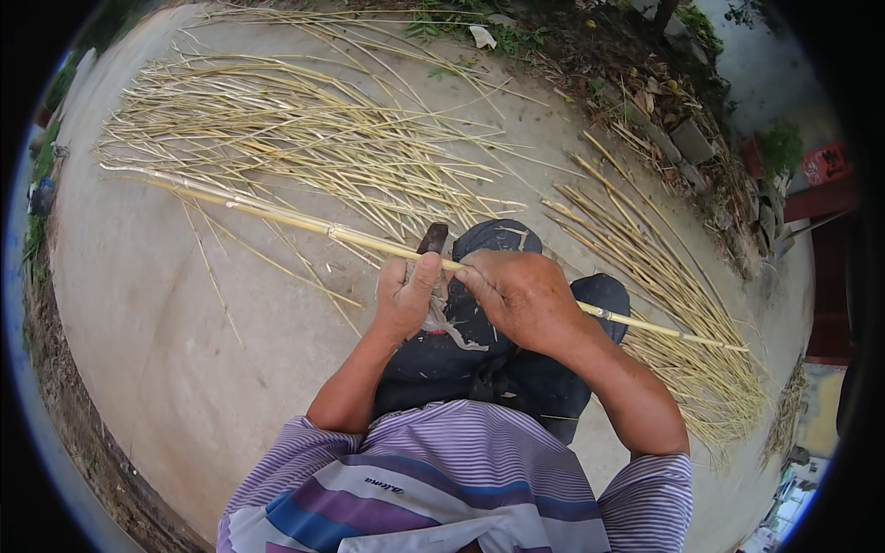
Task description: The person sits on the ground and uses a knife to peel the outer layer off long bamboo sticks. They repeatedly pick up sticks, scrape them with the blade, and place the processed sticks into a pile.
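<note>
A long pale yellow bamboo cane (364, 241) runs slantwise across my lap, from the far left to the right. My left hand (406, 293) is closed on it, thumb pressed along its side. Just right of that, my right hand (524, 297) wraps over the same cane, its fingers mostly hidden beneath. The right end of the cane comes out past my forearm. Between the hands, a dark flat blade-like piece (433, 238) sticks up behind the cane; its lower part is hidden. A ragged grey cloth strip (452, 327) hangs below the cane, over my dark trousers.
A wide spread of thin canes (304, 129) lies on the concrete ground (184, 295) ahead and left. Another bundle of canes (659, 249) lies to the right. Beyond it are blocks (691, 140), leaf litter and plants along the edge.
</note>
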Motion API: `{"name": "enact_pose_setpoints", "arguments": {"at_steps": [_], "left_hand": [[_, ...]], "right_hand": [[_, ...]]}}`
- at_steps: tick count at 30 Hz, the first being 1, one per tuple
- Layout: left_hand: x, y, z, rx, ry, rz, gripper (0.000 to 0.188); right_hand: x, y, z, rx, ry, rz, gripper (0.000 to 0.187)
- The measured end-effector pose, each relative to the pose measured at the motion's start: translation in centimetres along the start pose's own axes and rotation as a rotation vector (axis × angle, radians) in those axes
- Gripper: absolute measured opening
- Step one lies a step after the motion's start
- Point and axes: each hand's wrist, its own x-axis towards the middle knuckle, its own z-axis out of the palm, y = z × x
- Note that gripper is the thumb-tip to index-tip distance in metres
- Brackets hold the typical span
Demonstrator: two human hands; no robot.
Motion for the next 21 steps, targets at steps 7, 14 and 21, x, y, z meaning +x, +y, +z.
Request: {"name": "enact_pose_setpoints", "arguments": {"at_steps": [7, 14, 21], "left_hand": [[-0.9, -0.8, 1.2, -0.111, 0.038, -0.091, 0.051], [-0.6, -0.9, 0.4, -0.029, -0.037, -0.024, 0.051], [-1.5, -0.3, 0.9, -0.141, 0.012, -0.055, 0.052]], "right_hand": [[0.3, 0.1, 0.3, -0.047, -0.023, -0.008, 0.015], [0.3, 0.2, 1.5, -0.016, 0.041, -0.038, 0.017], [0.0, -0.1, 2.2, -0.01, 0.025, -0.064, 0.019]]}}
